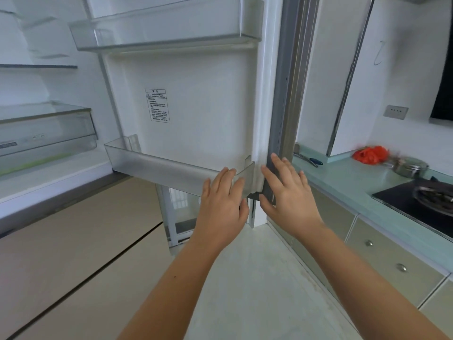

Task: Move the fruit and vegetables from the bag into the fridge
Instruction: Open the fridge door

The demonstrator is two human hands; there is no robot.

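While L grip (221, 202) & R grip (286, 192) press flat-fingered on fridge door (196, 94), red bag (370, 155) sits on worktop (343, 177), door bins (171, 168) bare: transfer prob. mostly undone.

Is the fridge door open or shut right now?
Open. The door shows its inner bins, and the fridge shelves show at left. The left hand and right hand touch it near its edge.

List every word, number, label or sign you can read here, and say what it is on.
Sticker on the inside of the fridge door: a framed block of small print with a warning triangle, too small to read.
Control strip at far left: dark display and buttons, blurred, unreadable.
No other text shows.
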